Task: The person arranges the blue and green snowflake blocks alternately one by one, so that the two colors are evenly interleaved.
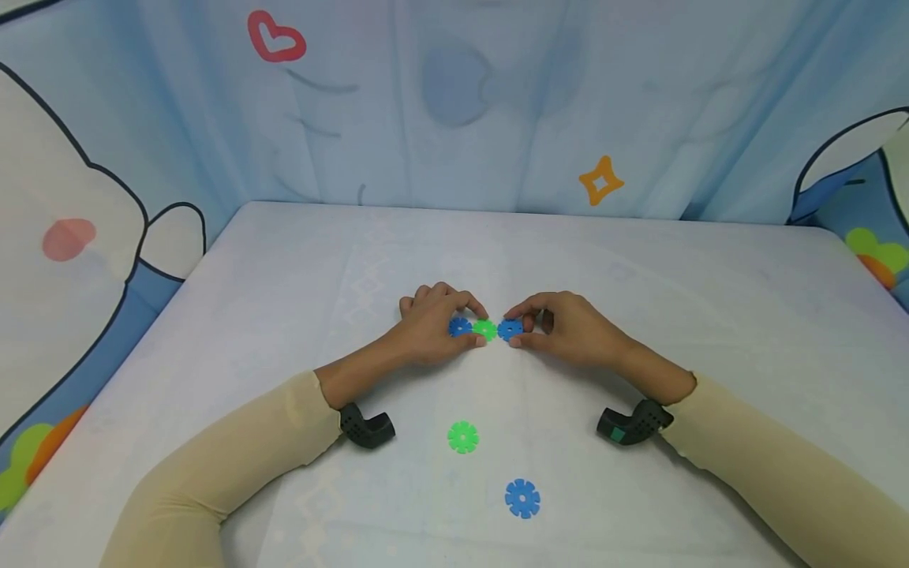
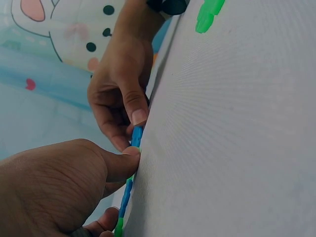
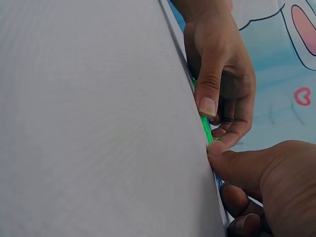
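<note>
The left hand (image 1: 436, 327) pinches a flat green notched disc (image 1: 485, 330), partly covering a flat blue notched disc (image 1: 460, 326) at its nine o'clock; the right hand (image 1: 571, 327) pinches another blue disc (image 1: 510, 329) at three. The left-wrist view crops a green piece (image 2: 118, 227). A loose green disc (image 1: 463, 446) lies toward six.

A pale-blue curtain (image 1: 472, 162) hangs behind a white-covered table (image 1: 710, 308).
It bears a red heart outline (image 1: 263, 45) and an orange four-pointed star (image 1: 603, 168); a white cartoon figure (image 1: 60, 162) fills the left side.
</note>
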A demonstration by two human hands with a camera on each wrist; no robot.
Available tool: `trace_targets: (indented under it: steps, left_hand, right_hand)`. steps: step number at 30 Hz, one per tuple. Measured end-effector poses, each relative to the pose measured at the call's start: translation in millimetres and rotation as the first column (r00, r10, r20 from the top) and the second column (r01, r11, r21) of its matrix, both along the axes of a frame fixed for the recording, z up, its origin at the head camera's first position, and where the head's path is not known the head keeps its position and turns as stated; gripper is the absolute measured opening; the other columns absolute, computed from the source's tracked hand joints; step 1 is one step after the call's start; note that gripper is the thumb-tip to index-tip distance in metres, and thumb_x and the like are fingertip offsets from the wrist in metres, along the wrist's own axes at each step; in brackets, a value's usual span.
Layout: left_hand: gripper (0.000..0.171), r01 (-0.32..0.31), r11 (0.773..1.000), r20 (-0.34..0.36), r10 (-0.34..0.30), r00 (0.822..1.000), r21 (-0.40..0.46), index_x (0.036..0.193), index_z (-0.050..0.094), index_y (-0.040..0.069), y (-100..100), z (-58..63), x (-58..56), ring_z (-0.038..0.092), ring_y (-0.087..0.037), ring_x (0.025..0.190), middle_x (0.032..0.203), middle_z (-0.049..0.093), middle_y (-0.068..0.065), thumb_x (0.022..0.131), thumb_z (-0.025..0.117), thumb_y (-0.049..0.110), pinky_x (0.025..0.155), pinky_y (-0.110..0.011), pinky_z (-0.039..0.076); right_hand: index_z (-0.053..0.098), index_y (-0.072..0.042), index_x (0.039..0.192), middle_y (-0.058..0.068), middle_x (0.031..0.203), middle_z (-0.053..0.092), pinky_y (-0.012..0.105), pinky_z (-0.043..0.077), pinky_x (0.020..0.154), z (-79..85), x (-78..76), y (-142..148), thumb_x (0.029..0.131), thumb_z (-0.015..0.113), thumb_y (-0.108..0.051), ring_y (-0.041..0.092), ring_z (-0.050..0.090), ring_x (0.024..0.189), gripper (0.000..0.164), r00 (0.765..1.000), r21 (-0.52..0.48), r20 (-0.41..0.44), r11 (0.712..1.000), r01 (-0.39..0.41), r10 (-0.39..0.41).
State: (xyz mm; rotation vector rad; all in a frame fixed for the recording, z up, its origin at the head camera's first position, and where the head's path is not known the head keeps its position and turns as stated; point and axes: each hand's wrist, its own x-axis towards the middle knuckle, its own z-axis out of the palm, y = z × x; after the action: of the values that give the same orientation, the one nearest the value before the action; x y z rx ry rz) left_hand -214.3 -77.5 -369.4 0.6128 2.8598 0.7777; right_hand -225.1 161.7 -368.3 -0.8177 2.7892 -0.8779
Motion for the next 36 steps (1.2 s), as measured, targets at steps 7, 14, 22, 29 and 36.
trace_targets:
  steps: [7,14,22,29,36]
  left_hand:
    - [0.03,0.008,1.0,-0.002,-0.008,1.0,0.008,0.117,0.065,0.034,-0.4,-0.5,-0.2,0.042,-0.025,0.117,0.122,0.053,-0.004,0.088,0.071,0.043,0.092,-0.048,0.027]
    - [0.031,0.01,1.0,0.002,-0.01,1.0,0.011,0.117,0.065,0.034,-1.0,-0.2,-0.4,0.042,-0.026,0.117,0.121,0.054,-0.004,0.088,0.071,0.042,0.092,-0.047,0.027]
    - [0.03,0.015,1.0,0.005,-0.015,1.0,0.009,0.116,0.065,0.034,-1.5,0.0,-0.9,0.042,-0.025,0.115,0.121,0.054,-0.004,0.089,0.071,0.043,0.091,-0.048,0.027]
    - [0.03,0.012,1.0,0.005,-0.012,1.0,0.009,0.116,0.065,0.034,-1.1,-1.6,-2.3,0.042,-0.024,0.115,0.119,0.054,-0.003,0.088,0.071,0.043,0.091,-0.048,0.027]
    - [0.029,0.01,1.0,0.005,-0.01,1.0,0.01,0.116,0.065,0.033,-0.7,-1.3,-1.6,0.042,-0.025,0.116,0.119,0.054,-0.003,0.088,0.071,0.043,0.092,-0.049,0.027]
  right_hand:
    - [0.075,-0.013,0.11,-0.002,0.082,0.062,0.024,0.041,0.061,0.5,-0.7,-0.5,0.082,0.081,-0.024,0.015,0.051,0.07,0.031,0.999,-0.02,0.03,1.0,0.024,-0.023]
    - [0.075,-0.014,0.112,-0.003,0.082,0.064,0.024,0.041,0.061,-0.8,-1.8,0.6,0.082,0.081,-0.025,0.015,0.051,0.069,0.032,0.999,-0.023,0.045,0.999,0.031,-0.03]
    - [0.075,-0.014,0.113,-0.005,0.082,0.066,0.024,0.041,0.062,0.9,-1.7,0.0,0.083,0.08,-0.026,0.015,0.05,0.071,0.033,0.999,0.001,0.032,1.0,0.027,-0.027]
    - [0.075,-0.014,0.113,-0.005,0.081,0.065,0.024,0.04,0.06,1.1,-1.7,-0.3,0.083,0.08,-0.026,0.015,0.05,0.069,0.033,0.999,0.004,0.029,1.0,0.026,-0.026]
    - [0.075,-0.014,0.112,-0.005,0.08,0.064,0.024,0.039,0.06,1.1,-1.1,-0.5,0.082,0.081,-0.026,0.015,0.049,0.07,0.033,1.0,0.008,0.016,1.0,0.025,-0.025]
